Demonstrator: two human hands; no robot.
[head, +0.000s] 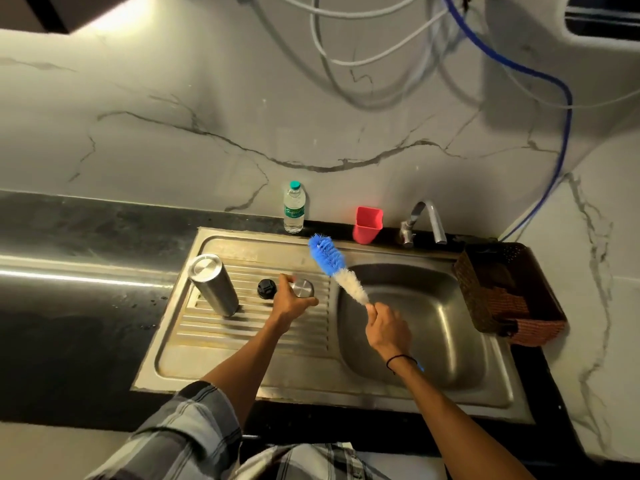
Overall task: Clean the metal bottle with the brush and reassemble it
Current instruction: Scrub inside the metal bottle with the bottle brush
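The metal bottle (213, 285) stands upside down on the ribbed draining board (242, 344), left of the basin. A black inner stopper (266, 288) sits on the board to its right. Beside the stopper, my left hand (292, 301) grips a round steel cap (302, 288) that rests on the board. My right hand (388, 329) holds the bottle brush (337, 268) by its handle over the basin's left edge. The blue-and-white bristle head points up and away to the left.
The sink basin (415, 327) lies under my right hand, with a tap (424, 221) behind it. A clear plastic water bottle (294, 207) and a red cup (367, 225) stand at the back rim. A brown woven basket (507, 294) sits at the basin's right.
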